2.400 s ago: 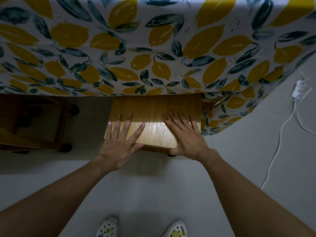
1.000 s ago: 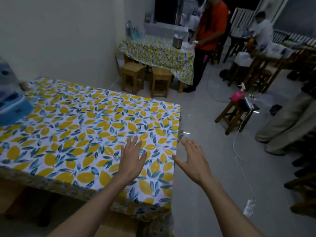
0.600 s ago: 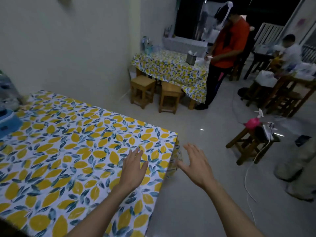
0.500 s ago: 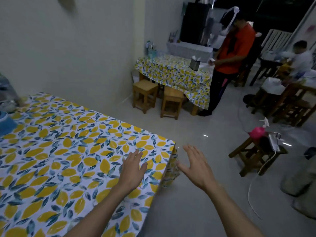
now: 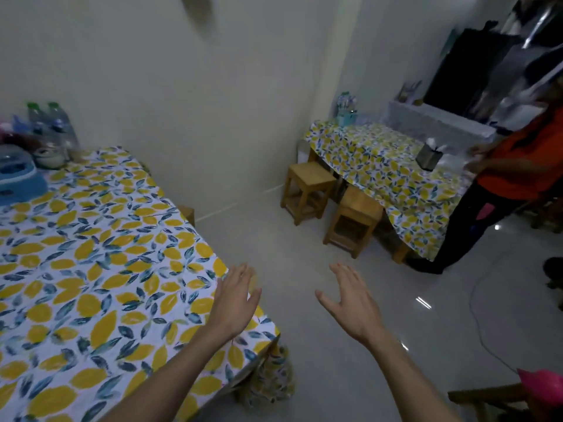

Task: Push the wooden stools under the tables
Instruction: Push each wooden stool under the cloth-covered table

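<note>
Pale tiled floor (image 5: pixel 304 269) fills the middle of the room, with a white wall behind. Nearest the viewer, both hands float empty with fingers spread and palms down. The left hand (image 5: pixel 234 303) hangs over the corner of the near table (image 5: pixel 91 269), which lies under and to its left, covered in a lemon-print cloth; whether the palm touches the cloth I cannot tell. The right hand (image 5: pixel 350 303) is out over bare floor, apart from the left and touching nothing.

No stool is within reach. Ahead and to the right of both hands, well apart across open floor, two wooden stools stand at the long near side of the far table (image 5: pixel 380 159). The left stool (image 5: pixel 307 191) stands almost fully out, with only its far edge near the hanging cloth. The right stool (image 5: pixel 355 223) sits with its far part under the cloth's edge and most of its seat still showing. The far table's long axis runs from the wall out to the right, so the push would go away from the viewer and rightward, across that axis. The right hand is the nearer one to both stools, and the left stool looks like the more open first target.

Beyond the far table's right end, a person in an orange shirt (image 5: pixel 518 166) stands against it, clear of the stools' side.
</note>
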